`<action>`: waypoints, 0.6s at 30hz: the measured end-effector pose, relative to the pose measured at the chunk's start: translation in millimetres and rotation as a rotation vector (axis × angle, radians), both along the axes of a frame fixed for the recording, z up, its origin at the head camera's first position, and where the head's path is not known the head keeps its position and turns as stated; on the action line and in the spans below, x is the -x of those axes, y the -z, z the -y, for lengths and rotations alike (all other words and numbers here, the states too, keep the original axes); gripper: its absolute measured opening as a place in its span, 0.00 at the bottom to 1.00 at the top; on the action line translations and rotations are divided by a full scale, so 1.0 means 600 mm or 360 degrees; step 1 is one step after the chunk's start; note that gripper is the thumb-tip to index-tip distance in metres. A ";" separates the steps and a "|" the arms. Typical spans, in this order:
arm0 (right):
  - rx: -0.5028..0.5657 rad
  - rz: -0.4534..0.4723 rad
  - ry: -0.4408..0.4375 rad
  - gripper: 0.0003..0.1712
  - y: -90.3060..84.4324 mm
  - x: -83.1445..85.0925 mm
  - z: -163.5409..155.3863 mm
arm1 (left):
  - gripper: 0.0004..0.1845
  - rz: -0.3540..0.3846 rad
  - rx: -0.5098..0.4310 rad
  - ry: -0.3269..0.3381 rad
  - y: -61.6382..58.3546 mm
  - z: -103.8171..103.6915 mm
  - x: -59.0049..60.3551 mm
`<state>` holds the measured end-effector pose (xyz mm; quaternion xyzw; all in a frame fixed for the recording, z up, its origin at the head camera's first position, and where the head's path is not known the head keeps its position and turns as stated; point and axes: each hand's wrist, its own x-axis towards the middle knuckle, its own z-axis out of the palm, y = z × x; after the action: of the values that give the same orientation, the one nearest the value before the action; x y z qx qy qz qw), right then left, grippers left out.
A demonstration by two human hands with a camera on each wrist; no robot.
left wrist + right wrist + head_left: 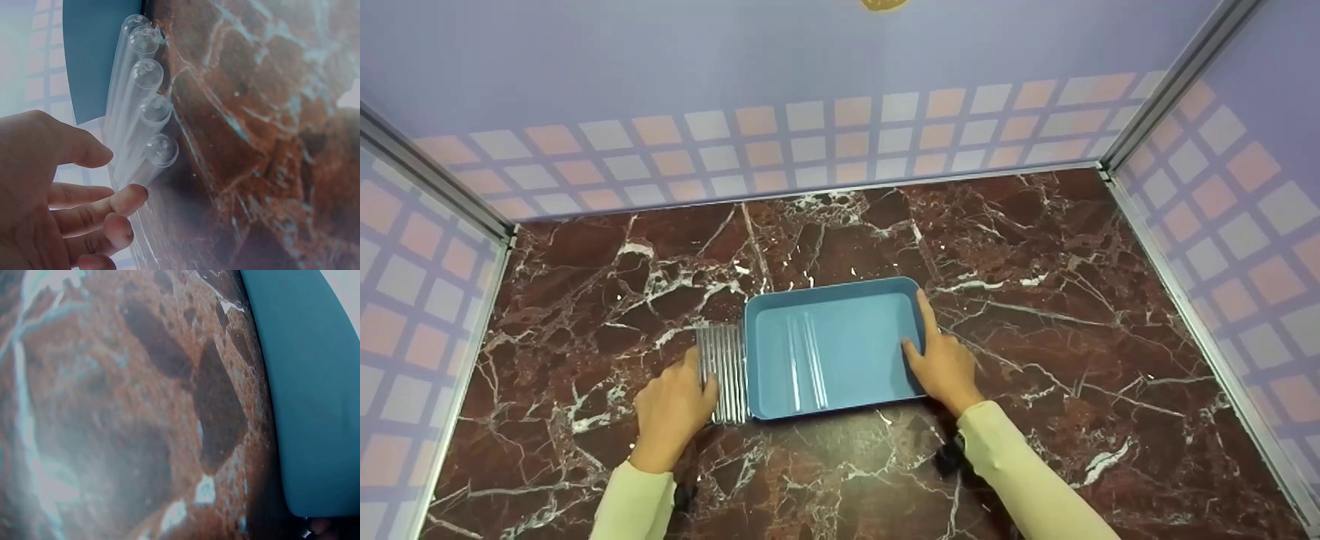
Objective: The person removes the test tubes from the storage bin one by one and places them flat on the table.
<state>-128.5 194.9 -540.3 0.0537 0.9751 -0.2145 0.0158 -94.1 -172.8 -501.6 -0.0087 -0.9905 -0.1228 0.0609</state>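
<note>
From the head view your right hand [943, 365] grips the right rim of the blue tray [840, 296] on the marble table [1072, 300], while only the left wrist view shows your left hand [50, 208], fingers relaxed, touching five clear test tubes [143, 121] beside the tray.

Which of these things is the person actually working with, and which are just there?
In use:
- clear tubes, a row beside the tray, touched by the left hand
- blue tray, its edge held by the right hand

Just there:
- marble tabletop
- checked walls
</note>
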 end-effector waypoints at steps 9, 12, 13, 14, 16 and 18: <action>0.0005 -0.0025 0.0001 0.47 -0.002 -0.002 0.000 | 0.22 -0.0019 0.0022 0.0015 -0.011 -0.007 -0.003; -0.0003 -0.0021 -0.0008 0.47 -0.002 -0.002 -0.001 | 0.22 -0.0014 0.0031 0.0012 -0.018 -0.012 -0.004; -0.0007 -0.0027 -0.0012 0.46 -0.002 -0.002 -0.001 | 0.22 -0.0010 0.0034 0.0012 -0.019 -0.014 -0.005; 0.0000 -0.0023 -0.0018 0.46 -0.003 -0.001 -0.001 | 0.22 -0.0010 0.0038 0.0012 -0.021 -0.016 -0.005; 0.0005 -0.0017 -0.0027 0.46 -0.003 -0.001 -0.001 | 0.23 -0.0012 0.0039 0.0014 -0.024 -0.018 -0.006; 0.0009 -0.0017 -0.0037 0.46 -0.004 -0.001 0.000 | 0.23 -0.0026 0.0035 0.0017 -0.027 -0.021 -0.008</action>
<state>-128.1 194.8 -538.1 0.0413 0.9751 -0.2175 0.0132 -89.4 -160.4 -485.5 -0.0155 -0.9912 -0.1121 0.0683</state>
